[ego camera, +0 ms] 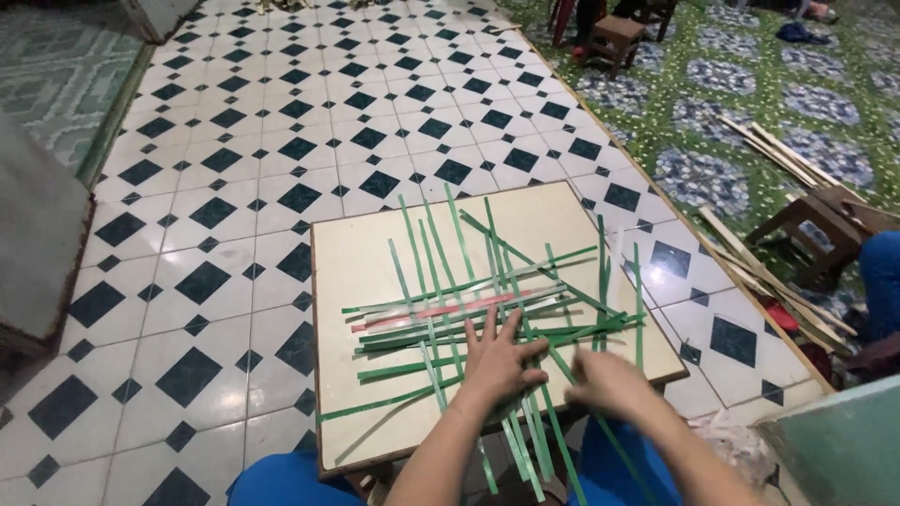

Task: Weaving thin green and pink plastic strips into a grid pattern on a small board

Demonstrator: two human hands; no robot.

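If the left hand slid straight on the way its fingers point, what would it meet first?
The left hand lies flat on the green strips, fingers pointing away from the person. It would probably first cross the pink strip just ahead of the fingertips.

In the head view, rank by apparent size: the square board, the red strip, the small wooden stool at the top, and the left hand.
1. Square board, by far the largest.
2. Red strip, long but thin.
3. Left hand and small wooden stool look similar; the stool is much farther away, so I won't rank them.
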